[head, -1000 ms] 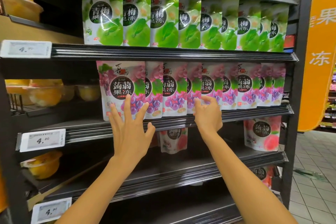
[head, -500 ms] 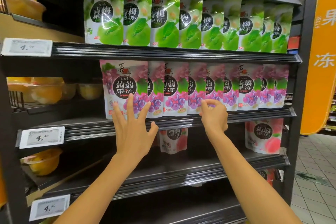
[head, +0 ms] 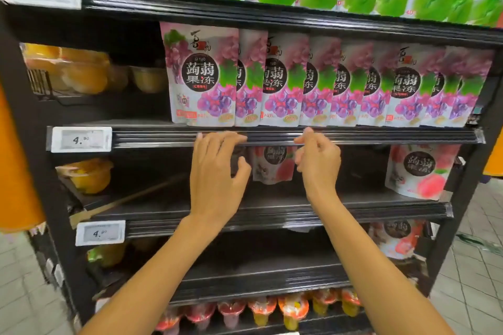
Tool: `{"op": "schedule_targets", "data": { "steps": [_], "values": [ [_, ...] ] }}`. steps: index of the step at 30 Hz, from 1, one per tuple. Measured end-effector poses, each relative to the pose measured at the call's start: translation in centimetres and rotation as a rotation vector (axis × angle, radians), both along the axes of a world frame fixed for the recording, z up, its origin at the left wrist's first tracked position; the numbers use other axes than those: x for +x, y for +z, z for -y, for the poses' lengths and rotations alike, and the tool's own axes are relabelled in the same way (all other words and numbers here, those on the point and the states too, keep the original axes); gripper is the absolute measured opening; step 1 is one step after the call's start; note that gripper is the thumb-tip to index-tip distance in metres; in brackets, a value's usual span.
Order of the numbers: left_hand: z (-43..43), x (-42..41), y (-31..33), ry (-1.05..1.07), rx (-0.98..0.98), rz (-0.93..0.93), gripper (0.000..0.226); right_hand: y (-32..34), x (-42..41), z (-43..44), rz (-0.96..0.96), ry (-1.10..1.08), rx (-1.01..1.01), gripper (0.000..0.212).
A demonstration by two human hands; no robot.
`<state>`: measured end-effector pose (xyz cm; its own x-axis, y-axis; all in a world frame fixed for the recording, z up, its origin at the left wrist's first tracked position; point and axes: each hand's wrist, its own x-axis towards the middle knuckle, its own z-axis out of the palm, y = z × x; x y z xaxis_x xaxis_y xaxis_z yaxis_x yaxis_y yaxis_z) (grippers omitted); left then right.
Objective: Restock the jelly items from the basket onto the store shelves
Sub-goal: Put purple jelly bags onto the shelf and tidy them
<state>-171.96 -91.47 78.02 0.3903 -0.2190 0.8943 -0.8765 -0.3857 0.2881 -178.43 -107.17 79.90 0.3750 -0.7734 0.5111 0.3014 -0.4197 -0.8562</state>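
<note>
Left hand [head: 215,171], right hand [head: 318,163] lowered from 蒟蒻果冻 pouches [head: 201,76] to rail [head: 381,137], fingers [head: 217,139] loose, empty, tag [head: 81,139] perhaps 4.90

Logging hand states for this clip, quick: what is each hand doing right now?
Left hand: open, fingertips at the shelf edge, holding nothing.
Right hand: open, fingers loosely curled, holding nothing.
</note>
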Motion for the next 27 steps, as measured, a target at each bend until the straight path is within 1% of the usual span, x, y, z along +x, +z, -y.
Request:
{"op": "schedule_targets", "data": {
  "steps": [3,6,8,11,18,19,21,24,27],
  "values": [
    [-0.7,-0.8,-3.6,-0.026,-0.055,-0.071,0.025,-3.8,-0.7,-1.3,-0.02,0.127,0.027,0.039],
    [-1.5,-1.6,-8.9,-0.034,-0.018,-0.204,0.019,-9.5,-1.6,-2.3,-0.074,0.252,0.074,0.038],
    [-2.3,-2.1,-13.6,-0.026,0.027,-0.316,0.014,-14.5,-2.4,-2.8,-0.165,0.313,0.101,0.036],
    [-3.7,-3.1,-21.6,-0.016,0.11,-0.538,0.011,-22.4,-3.9,-3.6,-0.331,0.371,0.191,0.035],
    [-7.6,-6.9,-40.4,0.007,0.334,-1.125,0.023,-40.5,-7.7,-6.2,-0.783,0.351,0.418,0.035],
    [-8.1,-7.7,-43.0,0.003,0.359,-1.21,0.02,-42.9,-8.3,-6.7,-0.841,0.343,0.436,0.036],
    [-9.1,-9.3,-47.6,-0.001,0.344,-1.415,0.01,-47.5,-9.6,-7.5,-0.947,0.317,0.494,0.036],
    [-10.7,-11.3,-55.4,0.043,0.376,-1.608,0.012,-54.6,-11.5,-8.3,-1.081,0.295,0.569,0.035],
    [-12.0,-13.1,-62.0,0.076,0.504,-1.72,0.013,-61.9,-13.3,-8.9,-1.158,0.299,0.613,0.026]
  ]
}}
